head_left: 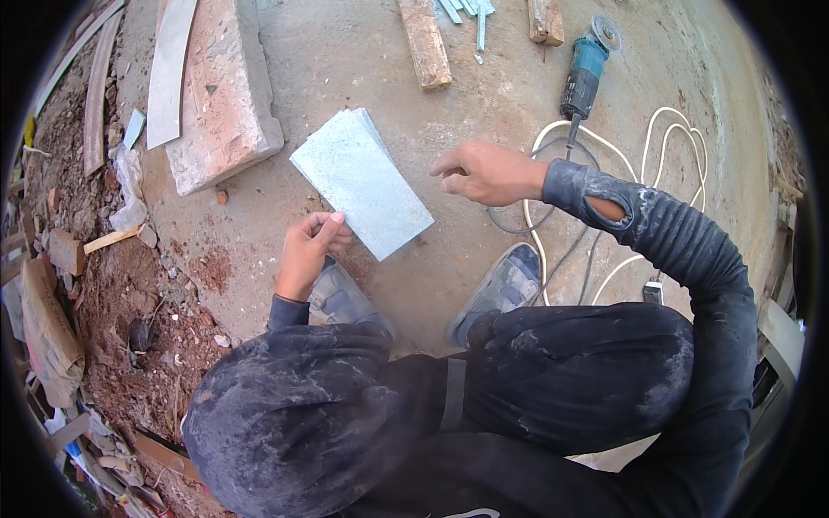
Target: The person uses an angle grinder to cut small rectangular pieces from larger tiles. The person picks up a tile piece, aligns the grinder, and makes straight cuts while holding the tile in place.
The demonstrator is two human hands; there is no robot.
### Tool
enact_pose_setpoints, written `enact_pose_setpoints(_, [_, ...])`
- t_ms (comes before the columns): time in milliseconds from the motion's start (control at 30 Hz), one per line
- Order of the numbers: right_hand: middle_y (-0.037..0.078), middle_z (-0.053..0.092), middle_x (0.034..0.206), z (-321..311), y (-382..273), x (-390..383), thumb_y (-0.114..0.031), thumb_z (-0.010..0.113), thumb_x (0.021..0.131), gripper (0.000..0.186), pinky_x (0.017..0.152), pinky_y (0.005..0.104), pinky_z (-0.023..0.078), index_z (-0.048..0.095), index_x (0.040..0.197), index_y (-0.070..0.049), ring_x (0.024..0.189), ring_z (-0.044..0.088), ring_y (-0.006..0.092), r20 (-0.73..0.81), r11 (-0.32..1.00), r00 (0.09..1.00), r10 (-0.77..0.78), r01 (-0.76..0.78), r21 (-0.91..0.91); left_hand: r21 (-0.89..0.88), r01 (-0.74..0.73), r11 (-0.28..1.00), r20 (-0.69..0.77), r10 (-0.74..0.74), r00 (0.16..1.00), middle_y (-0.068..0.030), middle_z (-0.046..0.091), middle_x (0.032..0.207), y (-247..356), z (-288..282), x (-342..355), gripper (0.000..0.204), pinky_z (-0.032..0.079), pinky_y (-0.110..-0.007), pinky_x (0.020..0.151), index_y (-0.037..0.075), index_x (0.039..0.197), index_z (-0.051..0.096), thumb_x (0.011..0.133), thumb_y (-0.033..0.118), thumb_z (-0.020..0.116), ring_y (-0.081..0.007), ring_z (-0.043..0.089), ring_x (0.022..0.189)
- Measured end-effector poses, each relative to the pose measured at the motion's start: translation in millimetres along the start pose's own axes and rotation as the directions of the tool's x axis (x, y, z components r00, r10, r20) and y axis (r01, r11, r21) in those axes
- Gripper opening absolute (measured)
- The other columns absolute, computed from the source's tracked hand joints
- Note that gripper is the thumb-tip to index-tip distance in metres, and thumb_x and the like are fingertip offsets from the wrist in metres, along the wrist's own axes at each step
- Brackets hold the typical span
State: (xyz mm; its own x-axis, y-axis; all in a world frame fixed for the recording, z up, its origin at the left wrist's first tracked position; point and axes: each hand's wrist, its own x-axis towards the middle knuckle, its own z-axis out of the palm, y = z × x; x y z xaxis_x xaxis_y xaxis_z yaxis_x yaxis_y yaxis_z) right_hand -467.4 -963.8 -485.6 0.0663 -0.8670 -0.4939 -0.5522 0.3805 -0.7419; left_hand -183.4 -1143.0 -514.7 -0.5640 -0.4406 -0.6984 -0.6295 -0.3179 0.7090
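A small stack of pale blue rectangular boards (363,181) lies at the centre, slightly fanned at its far end. My left hand (318,237) pinches the near-left edge of the top board between thumb and fingers. To the right of the stack, my right hand (473,173) is in the air with loosely bent fingers apart, holding nothing. An angle grinder (585,78) with a teal and black body lies beyond my right hand, its cord running down beneath my right forearm.
A concrete block (222,138) with pale strips (169,73) is at upper left. Wooden pieces (421,43) and blue offcuts (479,24) lie at the top. Coiled cables (686,125) spread rightward. Rubble and debris (142,337) border the concrete ground (345,69) leftward. My feet (501,285) flank the boards' near side.
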Motion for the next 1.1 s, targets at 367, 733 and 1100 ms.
enact_pose_setpoints(367, [0.015,0.068,0.091,29.1,-9.8,22.9,-0.015,0.050,0.089,0.037,0.082,0.0351,0.051,0.066,0.117,0.003,0.087,0.065,0.0204,0.180,0.863,0.970,0.163,-0.229,0.450,0.038,-0.025,0.999,-0.036,0.026,0.999,-0.0085,0.072,0.084,5.8,-2.4,8.1,0.030,0.049,-0.023,0.068,-0.001,0.096,0.069,0.096,0.030,0.066,-0.0127,0.067,0.075])
enact_pose_setpoints(733, [0.024,0.067,0.081,43.0,-44.2,16.4,-0.028,0.065,0.084,0.037,0.074,0.0409,0.049,0.066,0.093,0.008,0.077,0.063,0.0346,-0.016,0.953,0.980,0.199,-0.189,0.235,-0.077,0.066,0.995,-0.026,-0.069,0.997,-0.0102,0.072,0.084,7.1,2.6,0.5,0.031,0.053,-0.026,0.069,-0.001,0.095,0.069,0.096,0.030,0.066,-0.0152,0.069,0.077])
enact_pose_setpoints(1100, [0.029,0.067,0.090,48.4,-48.4,22.9,-0.032,0.072,0.077,0.047,0.079,0.0426,0.050,0.067,0.098,0.009,0.089,0.067,0.0376,-0.083,0.914,0.974,0.211,-0.167,0.369,-0.104,0.036,0.994,-0.048,-0.041,0.998,-0.0106,0.071,0.088,6.2,4.5,1.5,0.033,0.054,-0.028,0.071,-0.002,0.100,0.066,0.094,0.030,0.067,-0.0174,0.069,0.080])
